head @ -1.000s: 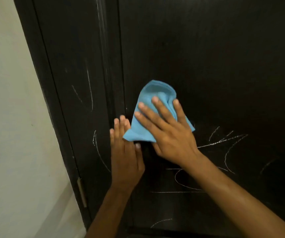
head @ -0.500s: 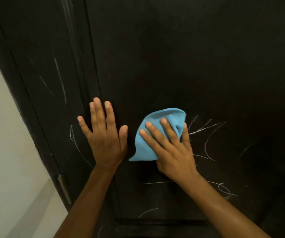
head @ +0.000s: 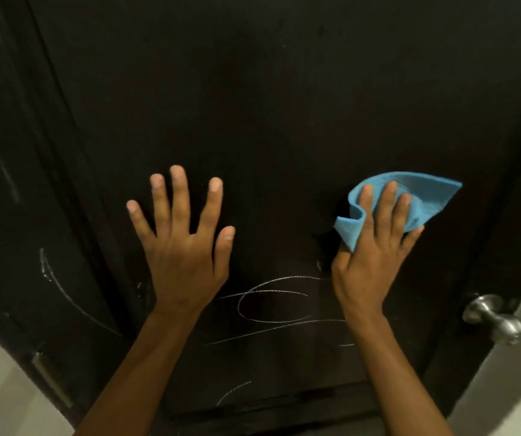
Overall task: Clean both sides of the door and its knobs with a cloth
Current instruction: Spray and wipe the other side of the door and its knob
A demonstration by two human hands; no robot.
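While our left hand (head: 187, 247) lies flat on the dark door (head: 284, 105) with fingers spread and straight, holding nothing, our right hand (head: 372, 256) presses a blue cloth (head: 422, 199) against the panel, fingers straight on top and the thumb tucked under a folded edge. The cloth is crumpled, bright blue and finely ribbed. White chalk scribbles (head: 271, 306) loop across the door below both hands. A brushed metal knob (head: 493, 319) sticks out at the door's right edge.
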